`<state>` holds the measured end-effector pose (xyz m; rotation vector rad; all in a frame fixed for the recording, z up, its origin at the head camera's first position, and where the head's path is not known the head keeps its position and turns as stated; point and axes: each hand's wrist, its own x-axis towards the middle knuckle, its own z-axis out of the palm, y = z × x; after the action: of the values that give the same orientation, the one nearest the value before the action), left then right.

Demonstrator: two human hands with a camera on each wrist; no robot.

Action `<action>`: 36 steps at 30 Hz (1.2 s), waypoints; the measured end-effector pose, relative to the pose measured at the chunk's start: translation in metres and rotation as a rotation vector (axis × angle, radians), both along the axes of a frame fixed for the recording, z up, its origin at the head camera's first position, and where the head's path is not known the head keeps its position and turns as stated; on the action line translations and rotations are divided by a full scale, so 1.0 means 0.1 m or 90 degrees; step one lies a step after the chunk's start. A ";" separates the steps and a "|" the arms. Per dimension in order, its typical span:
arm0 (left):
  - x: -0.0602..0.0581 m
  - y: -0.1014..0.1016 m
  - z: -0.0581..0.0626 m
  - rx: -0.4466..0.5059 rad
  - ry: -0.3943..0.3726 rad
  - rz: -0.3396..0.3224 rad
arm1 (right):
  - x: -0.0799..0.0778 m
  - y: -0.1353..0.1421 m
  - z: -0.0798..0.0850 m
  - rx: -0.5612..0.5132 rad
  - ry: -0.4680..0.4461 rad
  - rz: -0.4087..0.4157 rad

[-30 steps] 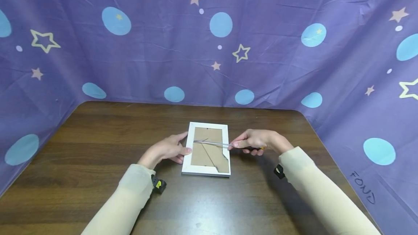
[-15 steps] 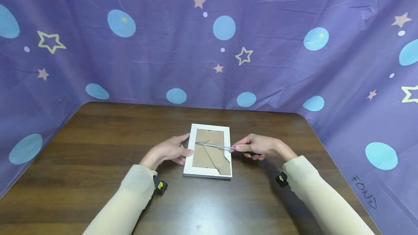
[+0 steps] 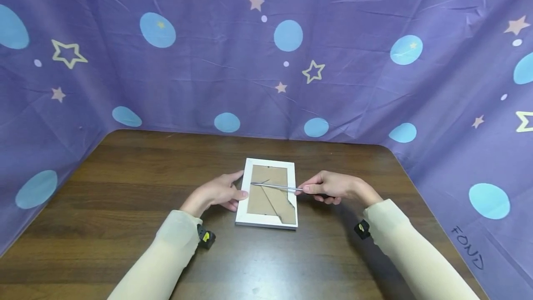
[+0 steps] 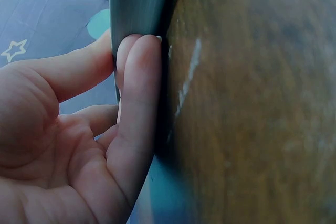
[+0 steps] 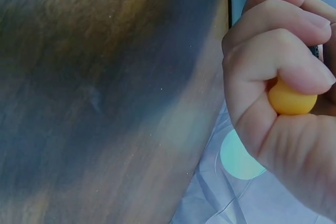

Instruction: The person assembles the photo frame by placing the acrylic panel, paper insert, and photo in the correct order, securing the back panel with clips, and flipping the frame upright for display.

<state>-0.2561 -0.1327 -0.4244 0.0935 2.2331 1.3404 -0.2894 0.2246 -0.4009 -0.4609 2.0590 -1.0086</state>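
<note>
A white picture frame [image 3: 241,207] lies back side up on the table, its brown backing board [image 3: 266,200] showing. My left hand [image 3: 218,192] grips its left side, thumb on the rim; in the left wrist view several fingers [image 4: 142,77] lie against the frame's side edge [image 4: 139,3]. In my right hand [image 3: 333,186] is a screwdriver [image 3: 276,186]. Its metal shaft crosses the board, the tip by the inner left rim. The right wrist view shows fingers curled round the handle, its yellow end [image 5: 292,99] poking out. A thin dark line [image 3: 271,201] runs slanting down the board.
The brown wooden table [image 3: 158,175] stretches around the frame. A purple curtain [image 3: 208,59] with stars and blue spots hangs along the back and both sides.
The whole head view has shifted slightly, the frame now a little lower and further right. My right hand has turned slightly, hiding the yellow on the handle. Both hands keep their hold.
</note>
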 end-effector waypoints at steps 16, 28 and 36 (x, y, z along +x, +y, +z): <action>-0.02 -0.01 0.03 0.004 -0.005 -0.006 | 0.03 -0.05 0.09 0.074 0.008 -0.030; 0.01 -0.01 0.00 0.002 -0.004 -0.002 | 0.14 -0.06 -0.02 0.024 0.068 -0.030; -0.01 -0.01 -0.01 0.010 -0.003 -0.005 | 0.18 0.04 0.08 0.014 0.253 0.037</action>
<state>-0.2567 -0.1340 -0.4254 0.1038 2.2173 1.3524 -0.2718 0.2289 -0.3926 -0.7540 2.3875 -0.9130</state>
